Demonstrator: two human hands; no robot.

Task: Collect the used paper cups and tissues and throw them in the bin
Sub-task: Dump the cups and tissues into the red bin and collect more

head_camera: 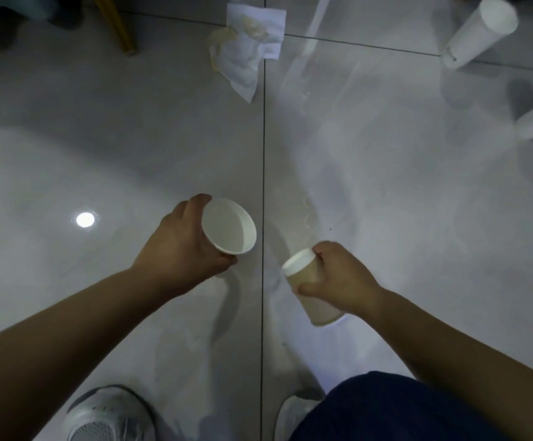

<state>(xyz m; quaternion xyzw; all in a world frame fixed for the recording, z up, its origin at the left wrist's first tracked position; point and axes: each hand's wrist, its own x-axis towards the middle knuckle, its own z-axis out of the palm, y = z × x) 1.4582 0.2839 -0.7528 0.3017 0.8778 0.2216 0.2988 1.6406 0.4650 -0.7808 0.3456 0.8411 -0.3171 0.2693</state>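
Floor [131, 148] open fwd to tissue [246, 43]; white legs [478, 33] block upper rt.

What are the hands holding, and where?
Left hand grips a white paper cup by its side; right hand grips a tan paper cup around its middle.

Over a glossy tiled floor [386, 202], the left hand [179, 249] grips an open white paper cup [229, 226] and the right hand [341, 276] grips a stained cup [306, 281], with a soiled tissue [249, 43] lying ahead and a white table leg [478, 33] at upper right
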